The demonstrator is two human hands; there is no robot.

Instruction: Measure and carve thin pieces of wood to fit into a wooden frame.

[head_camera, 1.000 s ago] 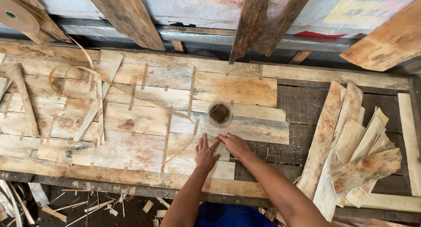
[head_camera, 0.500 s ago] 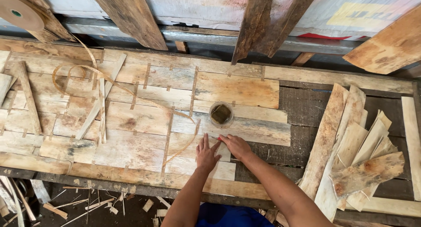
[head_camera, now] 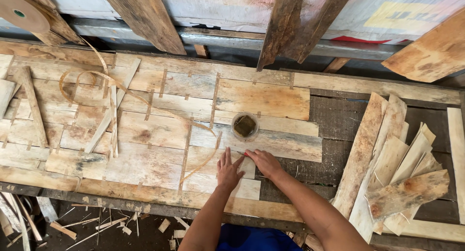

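My left hand point(head_camera: 228, 170) lies flat with its fingers spread on a pale veneer sheet point(head_camera: 145, 159), near the bench's front edge. Right beside it, my right hand point(head_camera: 262, 163) has its fingers curled, and a small red tool point(head_camera: 245, 154) shows at the fingertips, pressed on a small veneer piece point(head_camera: 248, 171). A thin brown tape strip point(head_camera: 203, 161) curves across the sheets to just left of my left hand. Just beyond both hands stands a small round cup with a dark sponge point(head_camera: 245, 126).
Patched veneer sheets joined with tape cover the left and middle of the wooden bench point(head_camera: 339, 149). A pile of loose veneer offcuts point(head_camera: 402, 173) lies at the right. A brown tape roll point(head_camera: 22, 11) hangs at the top left. Planks point(head_camera: 145, 16) lean at the back.
Both hands stay in almost the same spot on the veneer. The view has shifted only slightly.
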